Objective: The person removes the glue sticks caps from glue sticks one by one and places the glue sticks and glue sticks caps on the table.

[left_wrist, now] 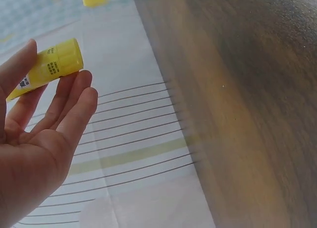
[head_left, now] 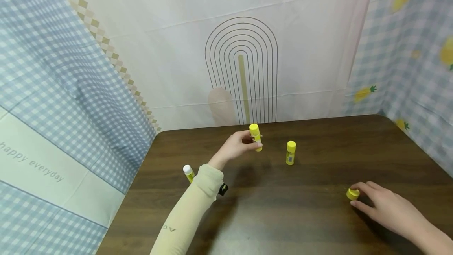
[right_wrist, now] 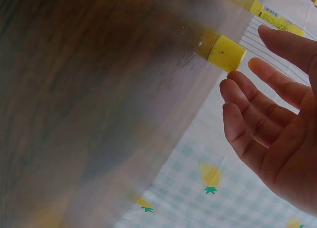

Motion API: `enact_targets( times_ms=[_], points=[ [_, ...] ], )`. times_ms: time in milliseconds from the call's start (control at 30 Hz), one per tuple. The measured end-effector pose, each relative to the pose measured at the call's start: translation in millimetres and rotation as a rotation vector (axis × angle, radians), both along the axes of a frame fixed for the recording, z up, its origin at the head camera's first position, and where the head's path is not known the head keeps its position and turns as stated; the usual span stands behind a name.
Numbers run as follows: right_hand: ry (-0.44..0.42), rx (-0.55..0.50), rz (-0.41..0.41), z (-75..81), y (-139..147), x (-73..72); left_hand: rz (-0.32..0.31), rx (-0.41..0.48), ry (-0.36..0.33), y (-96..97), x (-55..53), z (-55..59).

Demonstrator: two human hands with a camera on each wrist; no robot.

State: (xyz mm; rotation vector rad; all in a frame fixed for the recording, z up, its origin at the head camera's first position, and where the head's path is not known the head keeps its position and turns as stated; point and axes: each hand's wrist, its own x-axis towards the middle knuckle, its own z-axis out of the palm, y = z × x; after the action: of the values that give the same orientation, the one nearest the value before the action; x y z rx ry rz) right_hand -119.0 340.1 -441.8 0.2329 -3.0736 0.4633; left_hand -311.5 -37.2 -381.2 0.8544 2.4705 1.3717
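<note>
My left hand (head_left: 235,145) holds a yellow glue stick (head_left: 254,130) upright above the far part of the table, pinched between thumb and fingers. In the left wrist view the same glue stick (left_wrist: 57,61) shows small dark print, and the other fingers extend free of it. At the right, my right hand (head_left: 389,206) reaches low over the table with thumb and forefinger parted beside a short yellow cap (head_left: 352,194). The right wrist view shows this cap (right_wrist: 227,53) standing on the table, just beyond the fingertips.
A second yellow glue stick (head_left: 290,153) stands upright between the two hands. Another one with a white top (head_left: 187,169) is at the left, partly hidden by the left sleeve (head_left: 192,207). Brown wooden table (head_left: 283,215); patterned cloths (head_left: 311,50) hang behind it and along the sides.
</note>
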Motion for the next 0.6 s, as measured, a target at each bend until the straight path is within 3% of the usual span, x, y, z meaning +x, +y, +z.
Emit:
enact_targets(
  times_ms=[133,233,600],
  points=[
    [0.003,-0.002,-0.001,0.7,-1,1.1,0.023,-0.023,0.018,-3.9,2.9,3.1],
    [0.010,-0.005,0.003,0.1,-2,2.1,0.068,-0.074,0.083,-7.6,7.2,8.0],
    [0.049,-0.006,0.020,3.3,-5,8.6,0.188,-0.294,0.541,-21.7,41.5,40.8]
  ],
)
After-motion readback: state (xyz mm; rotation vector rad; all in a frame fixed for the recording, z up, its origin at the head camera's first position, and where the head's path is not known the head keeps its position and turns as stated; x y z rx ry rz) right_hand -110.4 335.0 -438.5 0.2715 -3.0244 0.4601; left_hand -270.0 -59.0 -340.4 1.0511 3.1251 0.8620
